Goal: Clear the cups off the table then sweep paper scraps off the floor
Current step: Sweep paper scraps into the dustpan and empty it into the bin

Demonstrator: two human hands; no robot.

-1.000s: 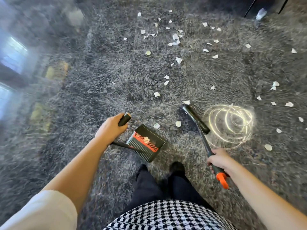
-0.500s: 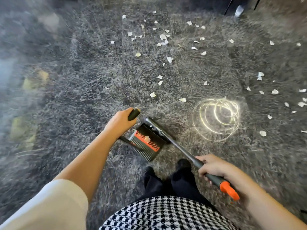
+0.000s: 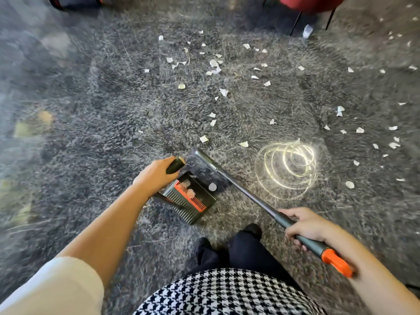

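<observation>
While left hand (image 3: 156, 176) grips dustpan (image 3: 193, 206), right hand (image 3: 304, 226) grips broom (image 3: 247, 194); bristles (image 3: 204, 169) at its mouth, scraps (image 3: 213, 187) inside.

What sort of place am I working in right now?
Probably an indoor lounge or office room: grey shaggy carpet covers the floor, a red chair on thin black legs stands at the far edge, and paper scraps lie strewn across the carpet.

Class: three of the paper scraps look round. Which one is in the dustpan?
The round scrap beside the broom head, inside the dustpan; the others, one ahead and one rightward, lie on carpet.
</observation>
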